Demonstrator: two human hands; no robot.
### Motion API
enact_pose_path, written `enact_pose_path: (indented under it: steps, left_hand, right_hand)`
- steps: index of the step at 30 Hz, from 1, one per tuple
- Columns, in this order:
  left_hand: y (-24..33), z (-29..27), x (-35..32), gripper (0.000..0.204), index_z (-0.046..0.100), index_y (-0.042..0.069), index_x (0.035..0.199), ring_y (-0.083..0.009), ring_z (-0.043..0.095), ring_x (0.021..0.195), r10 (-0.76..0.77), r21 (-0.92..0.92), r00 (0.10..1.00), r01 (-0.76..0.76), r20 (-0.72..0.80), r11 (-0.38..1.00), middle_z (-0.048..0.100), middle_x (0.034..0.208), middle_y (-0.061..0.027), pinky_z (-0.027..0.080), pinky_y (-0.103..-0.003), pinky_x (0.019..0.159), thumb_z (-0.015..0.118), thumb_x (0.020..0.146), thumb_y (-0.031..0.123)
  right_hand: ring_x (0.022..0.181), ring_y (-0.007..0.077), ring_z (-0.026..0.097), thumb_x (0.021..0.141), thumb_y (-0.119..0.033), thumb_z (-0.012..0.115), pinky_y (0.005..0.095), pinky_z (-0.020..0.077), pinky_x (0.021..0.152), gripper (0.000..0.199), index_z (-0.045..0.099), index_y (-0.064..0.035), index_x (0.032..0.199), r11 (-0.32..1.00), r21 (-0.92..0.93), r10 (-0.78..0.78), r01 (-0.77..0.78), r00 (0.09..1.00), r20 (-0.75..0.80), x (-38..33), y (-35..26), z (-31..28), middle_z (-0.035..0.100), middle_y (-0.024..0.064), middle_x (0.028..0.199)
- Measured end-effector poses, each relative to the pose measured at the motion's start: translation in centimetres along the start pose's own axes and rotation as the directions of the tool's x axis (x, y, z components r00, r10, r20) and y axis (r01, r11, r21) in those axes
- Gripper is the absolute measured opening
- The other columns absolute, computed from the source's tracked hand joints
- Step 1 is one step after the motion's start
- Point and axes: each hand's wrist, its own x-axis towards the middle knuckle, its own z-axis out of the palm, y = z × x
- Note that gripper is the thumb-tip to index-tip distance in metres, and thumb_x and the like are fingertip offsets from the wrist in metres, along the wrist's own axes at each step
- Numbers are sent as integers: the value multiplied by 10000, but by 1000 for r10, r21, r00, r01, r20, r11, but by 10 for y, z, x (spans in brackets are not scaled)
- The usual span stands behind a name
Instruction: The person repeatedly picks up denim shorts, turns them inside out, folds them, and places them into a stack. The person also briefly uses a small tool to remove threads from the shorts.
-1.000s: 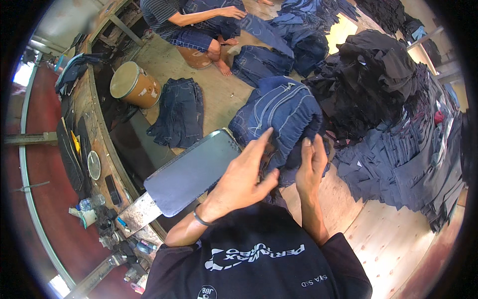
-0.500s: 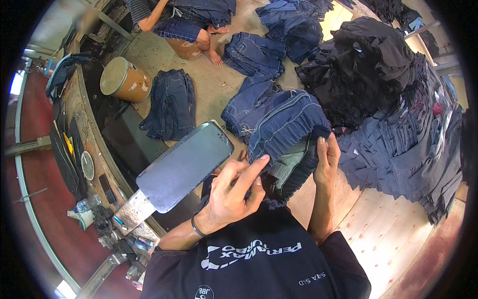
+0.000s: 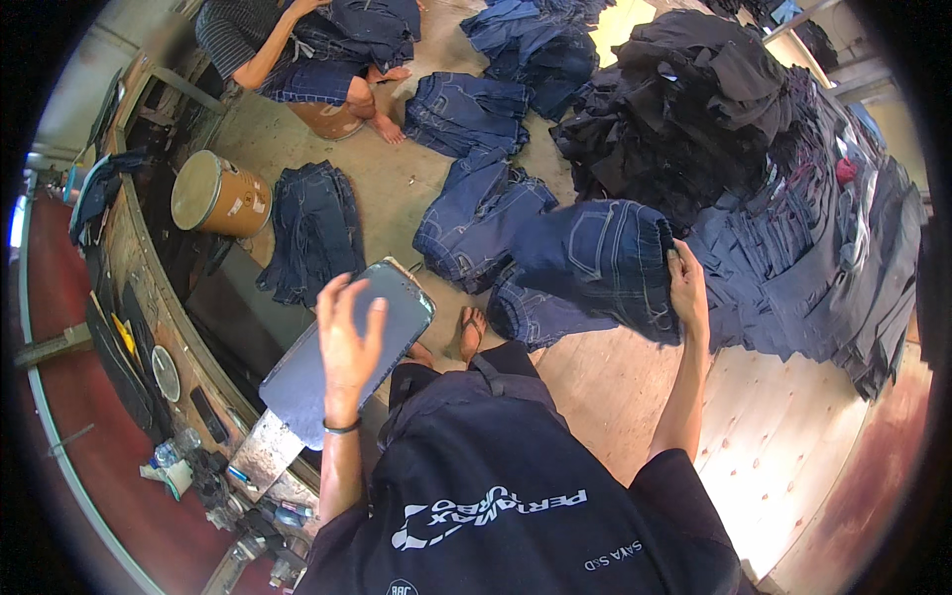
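Observation:
Off to the right, my right hand is closed on the gathered elastic waist edge of dark blue denim shorts. The shorts hang out to the left from my fingers, a back pocket with pale stitching facing up. My left hand holds nothing and has its fingers spread above a flat grey board with rounded corners. Whether it touches the board I cannot tell. More denim garments lie on the floor just beyond the shorts.
A large heap of black cloth and stacked dark garments fill the right side. Folded denim shorts lie near a brown drum. At the far left, a co-worker sits handling denim. A cluttered worktable edge curves along the left.
My left hand has let go of the shorts and moved left over the board, opening. My right hand has carried the shorts rightward, and they now show their pocket side.

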Motion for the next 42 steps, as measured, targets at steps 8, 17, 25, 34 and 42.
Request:
enact_pose_path:
  steps: [8,17,25,34,42]
  left_hand:
    - [-140,26,-48,458,650,43,1367,-438,490,1398,-265,335,957,289,-118,897,524,1507,-237,376,-550,1182,646,1062,384]
    - [-154,49,-56,416,640,26,1336,-385,581,1259,-9,462,972,120,-235,879,663,1310,-175,407,-513,1119,558,1099,358]
    - [-154,43,-55,461,665,39,1287,-375,610,1180,-51,486,981,138,-189,863,690,1228,-158,427,-501,1060,537,1102,441]
    - [-153,42,-55,465,679,31,1216,-377,610,1107,-9,487,972,125,-234,864,688,1133,-160,432,-492,1030,543,1094,459]
    - [-153,44,-51,447,677,39,1194,-366,611,1105,-33,506,974,144,-223,851,686,1122,-153,427,-483,1024,557,1082,454]
  right_hand:
    - [1032,475,710,1104,-227,525,549,560,850,268,687,-132,1295,924,-381,37,-22,999,33,-29,44,32,741,266,1087]
    - [1266,426,675,982,-437,626,534,558,1028,592,532,-284,1546,857,-506,455,-102,611,648,-136,118,283,689,244,1362]
    - [1178,428,704,990,-405,658,496,555,1017,427,743,-117,1293,945,-31,284,-327,766,577,-165,107,349,747,229,1231]
    - [1149,435,719,955,-358,686,518,566,1003,387,762,-97,1231,790,-198,611,-580,722,325,-159,177,275,766,218,1195]
    - [1115,417,742,982,-345,687,477,571,984,378,762,-80,1241,792,-177,603,-584,704,376,-222,156,283,775,245,1146]
